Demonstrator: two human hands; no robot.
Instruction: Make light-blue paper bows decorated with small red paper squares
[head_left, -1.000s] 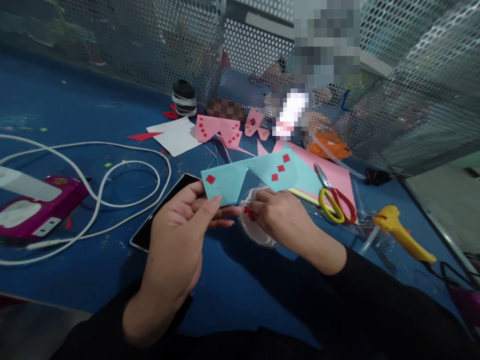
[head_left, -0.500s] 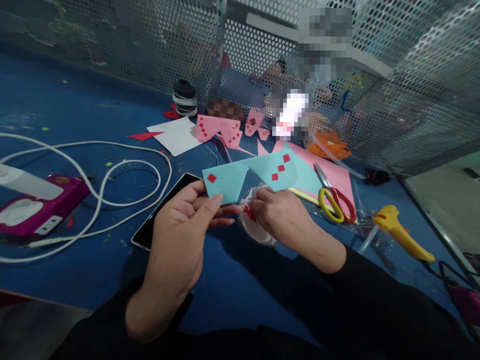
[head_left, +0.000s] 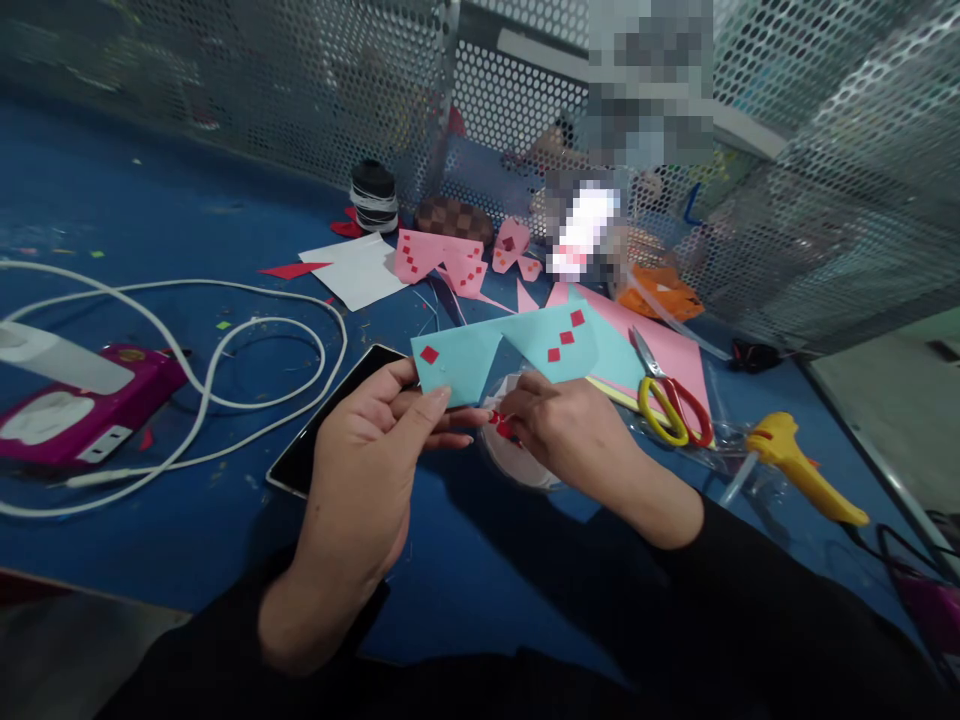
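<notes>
My left hand (head_left: 367,460) pinches the lower edge of a light blue folded paper shape (head_left: 517,350) that carries small red squares. My right hand (head_left: 559,425) is closed just right of it, its fingertips pinching small red paper bits (head_left: 501,428) over a clear plastic bag (head_left: 517,460). Both hands hover low over the blue table (head_left: 150,210). A dark phone (head_left: 322,425) lies under my left hand.
Yellow-and-red scissors (head_left: 664,395) lie on pink paper (head_left: 675,350) to the right, with a yellow glue gun (head_left: 802,465) beyond. A white cable (head_left: 225,340) and a magenta device (head_left: 82,405) are at left. Pink paper bows (head_left: 442,260), white paper and thread spool (head_left: 373,195) sit before perforated metal screens.
Almost nothing has changed; the view has shifted slightly and both hands keep their grips in the same place.
</notes>
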